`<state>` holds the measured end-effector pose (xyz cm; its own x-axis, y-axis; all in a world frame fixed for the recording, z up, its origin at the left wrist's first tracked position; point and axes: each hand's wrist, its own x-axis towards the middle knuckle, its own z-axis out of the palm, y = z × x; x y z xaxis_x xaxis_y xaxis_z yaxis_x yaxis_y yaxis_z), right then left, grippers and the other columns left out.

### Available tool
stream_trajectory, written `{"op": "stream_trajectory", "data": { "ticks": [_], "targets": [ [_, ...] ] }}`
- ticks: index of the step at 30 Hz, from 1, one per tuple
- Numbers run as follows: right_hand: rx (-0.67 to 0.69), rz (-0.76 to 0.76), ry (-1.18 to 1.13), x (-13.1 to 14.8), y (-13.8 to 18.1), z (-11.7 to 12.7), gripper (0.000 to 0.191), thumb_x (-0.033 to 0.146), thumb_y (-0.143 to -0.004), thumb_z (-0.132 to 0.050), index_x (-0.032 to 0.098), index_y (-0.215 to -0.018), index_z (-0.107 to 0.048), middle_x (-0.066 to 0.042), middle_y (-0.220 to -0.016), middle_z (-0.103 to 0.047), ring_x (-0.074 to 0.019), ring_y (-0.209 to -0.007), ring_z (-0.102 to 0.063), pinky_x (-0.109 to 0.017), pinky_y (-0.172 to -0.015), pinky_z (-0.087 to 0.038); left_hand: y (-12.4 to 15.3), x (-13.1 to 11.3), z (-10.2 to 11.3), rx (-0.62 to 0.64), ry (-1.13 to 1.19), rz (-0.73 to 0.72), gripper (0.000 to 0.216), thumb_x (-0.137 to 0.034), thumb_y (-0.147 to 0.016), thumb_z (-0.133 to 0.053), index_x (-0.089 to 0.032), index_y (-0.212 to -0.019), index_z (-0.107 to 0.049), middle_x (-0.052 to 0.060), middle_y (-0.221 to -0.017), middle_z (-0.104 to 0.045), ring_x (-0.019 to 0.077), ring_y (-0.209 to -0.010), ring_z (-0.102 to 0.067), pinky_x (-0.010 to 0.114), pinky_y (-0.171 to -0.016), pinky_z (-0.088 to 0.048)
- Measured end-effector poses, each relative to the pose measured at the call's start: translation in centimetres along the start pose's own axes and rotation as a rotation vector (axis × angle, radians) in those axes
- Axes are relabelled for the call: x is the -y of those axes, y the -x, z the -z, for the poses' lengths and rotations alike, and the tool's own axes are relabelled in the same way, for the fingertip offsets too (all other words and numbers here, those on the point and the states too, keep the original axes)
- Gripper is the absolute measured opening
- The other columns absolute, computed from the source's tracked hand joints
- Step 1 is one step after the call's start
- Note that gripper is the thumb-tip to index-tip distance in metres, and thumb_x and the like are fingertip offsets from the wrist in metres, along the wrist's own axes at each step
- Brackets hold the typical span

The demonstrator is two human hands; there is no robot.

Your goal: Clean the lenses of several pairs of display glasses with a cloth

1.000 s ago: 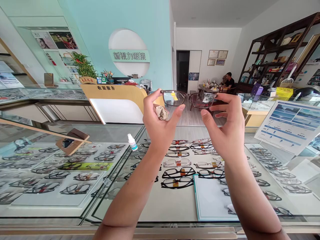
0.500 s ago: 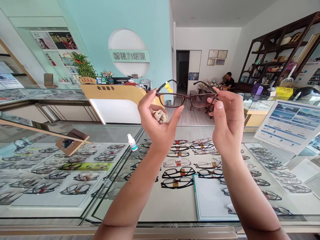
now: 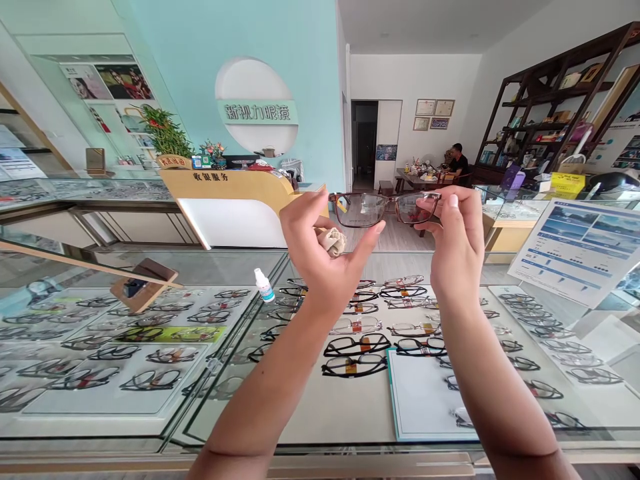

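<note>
A pair of dark-framed eyeglasses [image 3: 361, 211] is held up in front of me, above the glass counter. My left hand [image 3: 320, 257] is closed on the side of the frame at the left, its thumb close below the lens. That same hand also keeps a crumpled beige cloth [image 3: 333, 243] tucked in its curled fingers. At the other end, my right hand [image 3: 457, 247] pinches the frame by its right corner. The temples cannot be made out in this position. A small white bottle [image 3: 265, 287] with a blue label stands on the glass, left of my left forearm.
Under the glass of the display counter [image 3: 300, 437] lie rows of eyeglasses. A wooden stand [image 3: 145, 285] sits on the left, and a printed sign [image 3: 575, 247] leans on the right. Farther back are a cashier desk [image 3: 235, 220] and a seated person [image 3: 457, 163].
The eyeglasses have been turned, so the lenses face me more directly and the temples with the yellow tag no longer show. My left hand has shifted slightly right.
</note>
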<state>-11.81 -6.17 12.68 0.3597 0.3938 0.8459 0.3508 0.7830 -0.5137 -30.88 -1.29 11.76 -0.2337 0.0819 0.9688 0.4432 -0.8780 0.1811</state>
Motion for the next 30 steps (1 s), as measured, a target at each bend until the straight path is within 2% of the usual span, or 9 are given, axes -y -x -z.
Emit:
{"op": "stream_trajectory", "data": {
  "ticks": [4,7,10,13,16,21,27,30],
  "targets": [
    [-0.06,0.002,-0.033,0.2,0.0,-0.4,0.039,0.068,-0.12,-0.05,0.036,-0.134,-0.067,-0.012,-0.132,-0.07,-0.0337,-0.129,-0.073,-0.053,-0.096,-0.066,0.2,0.5,-0.2,0.022,0.097,-0.023,0.089,-0.066,-0.088,-0.098,-0.035,-0.16,-0.056,0.013,-0.157,-0.063,0.026,-0.109,-0.073,0.042,-0.081,-0.065],
    [-0.149,0.089,-0.023,0.8,0.3,-1.0,0.03,0.061,-0.12,-0.053,0.034,-0.127,-0.065,-0.011,-0.13,-0.068,-0.033,-0.127,-0.072,-0.053,-0.097,-0.066,0.3,1.4,-0.9,0.038,0.166,-0.03,0.09,-0.07,-0.091,-0.094,-0.036,-0.163,-0.051,0.012,-0.159,-0.063,0.0207,-0.098,-0.072,0.039,-0.08,-0.062],
    [-0.218,0.189,0.012,0.9,0.6,-1.6,0.029,0.059,-0.121,-0.053,0.035,-0.13,-0.063,-0.012,-0.132,-0.064,-0.0345,-0.134,-0.069,-0.056,-0.102,-0.065,0.4,2.3,-1.6,0.035,0.185,-0.042,0.095,-0.076,-0.092,-0.091,-0.037,-0.166,-0.046,0.012,-0.16,-0.062,0.0171,-0.092,-0.071,0.036,-0.08,-0.061],
    [-0.213,0.246,0.028,0.8,0.9,-1.9,0.026,0.055,-0.122,-0.049,0.036,-0.134,-0.063,-0.012,-0.134,-0.06,-0.0351,-0.138,-0.065,-0.056,-0.105,-0.062,0.5,2.7,-1.8,0.051,0.164,-0.046,0.103,-0.081,-0.091,-0.089,-0.036,-0.17,-0.041,0.013,-0.163,-0.06,0.0172,-0.095,-0.072,0.037,-0.084,-0.062],
    [-0.205,0.276,0.004,0.7,0.9,-1.9,0.02,0.048,-0.123,-0.05,0.036,-0.132,-0.064,-0.009,-0.132,-0.059,-0.0321,-0.131,-0.065,-0.052,-0.102,-0.059,0.5,2.8,-1.6,0.059,0.163,-0.05,0.104,-0.082,-0.091,-0.089,-0.035,-0.17,-0.041,0.014,-0.162,-0.061,0.017,-0.093,-0.071,0.038,-0.085,-0.062],
    [-0.233,0.271,-0.025,1.0,0.8,-1.9,0.019,0.051,-0.121,-0.057,0.033,-0.124,-0.064,-0.007,-0.125,-0.061,-0.0275,-0.116,-0.068,-0.047,-0.094,-0.059,0.4,2.7,-1.7,0.055,0.171,-0.043,0.103,-0.083,-0.091,-0.088,-0.034,-0.17,-0.042,0.013,-0.159,-0.063,0.0163,-0.091,-0.07,0.037,-0.085,-0.061],
    [-0.224,0.239,-0.111,1.8,0.9,-2.1,0.022,0.054,-0.118,-0.062,0.032,-0.119,-0.063,-0.005,-0.119,-0.062,-0.0266,-0.116,-0.072,-0.05,-0.101,-0.062,0.4,2.6,-2.1,0.069,0.239,0.005,0.088,-0.079,-0.099,-0.082,-0.035,-0.166,-0.045,0.012,-0.154,-0.065,0.0155,-0.089,-0.07,0.034,-0.081,-0.06],
    [-0.208,0.204,-0.169,2.1,1.2,-2.3,0.025,0.057,-0.117,-0.062,0.032,-0.12,-0.063,-0.005,-0.118,-0.062,-0.0271,-0.118,-0.074,-0.049,-0.1,-0.064,0.5,2.6,-2.2,0.083,0.253,0.038,0.087,-0.079,-0.1,-0.08,-0.035,-0.166,-0.045,0.012,-0.151,-0.065,0.0163,-0.091,-0.072,0.034,-0.08,-0.06]
  ]
}}
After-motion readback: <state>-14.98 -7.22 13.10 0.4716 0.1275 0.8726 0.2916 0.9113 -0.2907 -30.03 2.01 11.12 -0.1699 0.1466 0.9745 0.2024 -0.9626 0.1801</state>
